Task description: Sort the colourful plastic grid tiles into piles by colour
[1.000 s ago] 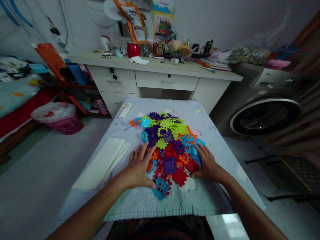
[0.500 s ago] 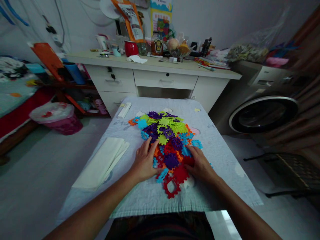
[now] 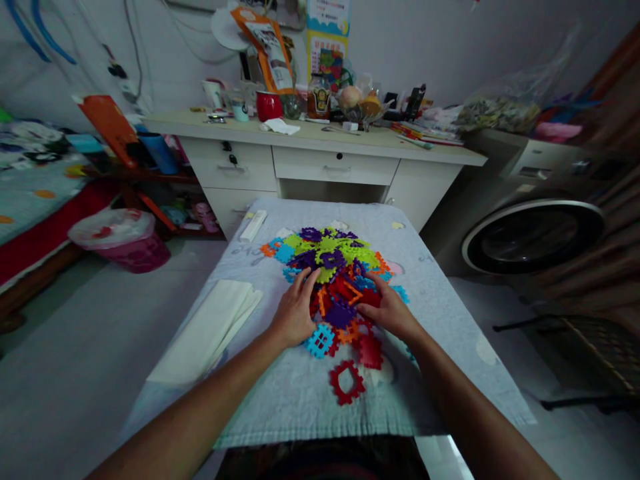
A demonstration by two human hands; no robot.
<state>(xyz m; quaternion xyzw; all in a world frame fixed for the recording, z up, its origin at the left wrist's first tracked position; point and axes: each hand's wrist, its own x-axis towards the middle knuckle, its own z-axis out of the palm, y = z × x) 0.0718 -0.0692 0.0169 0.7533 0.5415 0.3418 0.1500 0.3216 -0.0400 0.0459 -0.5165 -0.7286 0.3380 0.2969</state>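
A heap of colourful interlocking plastic tiles (image 3: 334, 263) lies on a small table covered with a pale blue cloth (image 3: 300, 393). My left hand (image 3: 294, 310) rests flat against the heap's near left side, fingers stretched out onto the tiles. My right hand (image 3: 387, 308) presses on the near right side, fingers extended over red and purple tiles. Neither hand grips a tile. A red square tile (image 3: 346, 382) lies alone on the cloth nearest me, and a blue tile (image 3: 320, 341) sits by my left thumb.
A folded white cloth (image 3: 207, 330) lies at the table's left edge and a white tube (image 3: 253, 225) at the far left corner. Beyond stands a cluttered white desk (image 3: 320, 150). A washing machine (image 3: 533, 230) is to the right, a pink bin (image 3: 120, 239) on the left.
Both hands have slid forward and closer together, pushing the tiles into a tighter heap. The red square tile and a blue tile were left behind on the cloth.
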